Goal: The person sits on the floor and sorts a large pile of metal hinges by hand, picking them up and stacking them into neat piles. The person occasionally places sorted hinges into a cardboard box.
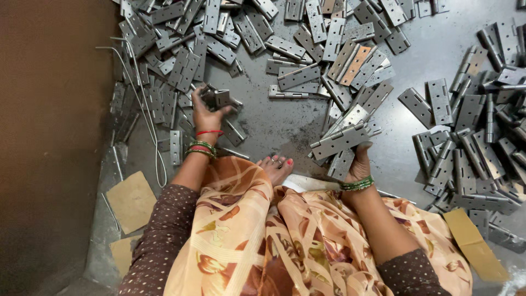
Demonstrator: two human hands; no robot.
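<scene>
Draped orange and cream printed cloth (257, 235) covers the person's lap at the bottom of the view, with brown dotted sleeves (164, 230) on both arms. One bare foot (275, 166) with painted toenails and a toe ring pokes out onto the dull grey metal floor (274, 118).

The left hand (207, 112), with green and red bangles at the wrist, is closed around a folded steel hinge (219, 98), held just above the floor. The right hand (359, 161), wearing green bangles, grips a flat, opened hinge leaf (339, 141) from below, fingers curled around its lower edge; more hinges lie stacked against it.

Heaps of hinges (230, 33), rectangular plates with drilled screw holes and knuckled edges, spread across the top and the right side (476, 137). A few look rusty orange. Thin bent wire (145, 109) lies at the left, and flat tan cardboard pieces (131, 200) rest near the knees.
</scene>
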